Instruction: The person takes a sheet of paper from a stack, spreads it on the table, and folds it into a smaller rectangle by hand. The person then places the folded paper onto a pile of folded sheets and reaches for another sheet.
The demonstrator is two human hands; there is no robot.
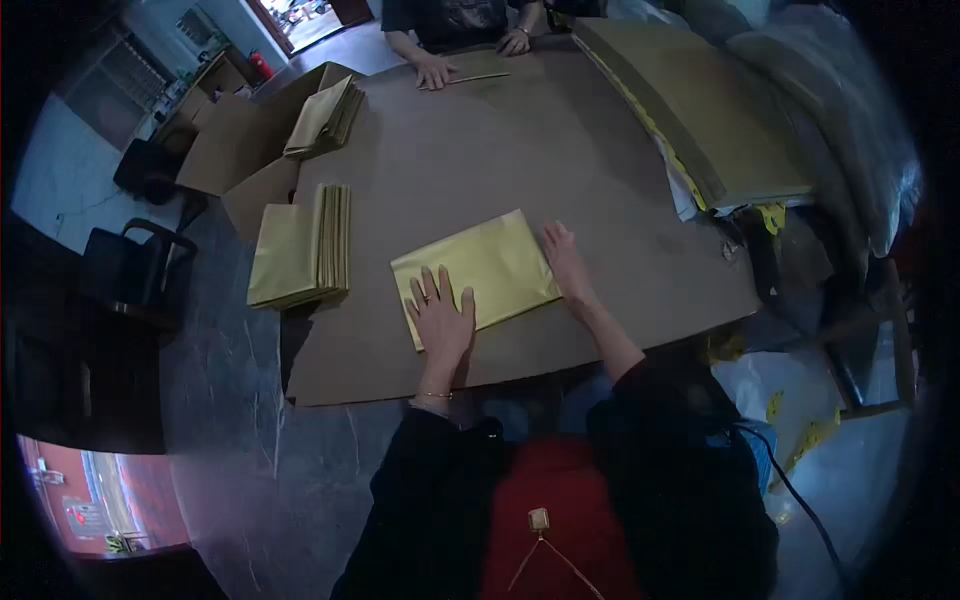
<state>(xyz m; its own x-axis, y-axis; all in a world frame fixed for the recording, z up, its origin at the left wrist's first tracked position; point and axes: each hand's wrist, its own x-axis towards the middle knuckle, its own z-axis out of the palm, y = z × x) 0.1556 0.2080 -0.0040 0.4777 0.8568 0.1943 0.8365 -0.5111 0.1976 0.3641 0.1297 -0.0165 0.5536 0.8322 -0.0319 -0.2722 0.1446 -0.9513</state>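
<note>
A flat, golden-yellow folded sheet (488,262) lies at a slant on the brown tabletop (450,165), close to the near edge. My left hand (443,318) rests palm down on its lower left part, fingers spread. Along the sheet's right edge lies my right hand (568,265), its fingers stretched out and holding nothing. Whether this hand presses on the edge or only touches the table beside it, I cannot tell. To the left, a stack of similar folded yellow sheets (300,248) sits at the table's edge.
Another yellow stack (325,118) lies farther back by an open cardboard box (235,150). Across the table, a person's hands (433,72) are near a thin yellow strip (480,77). A large pile of flat sheets (700,110) and clear plastic (835,110) occupy the right side.
</note>
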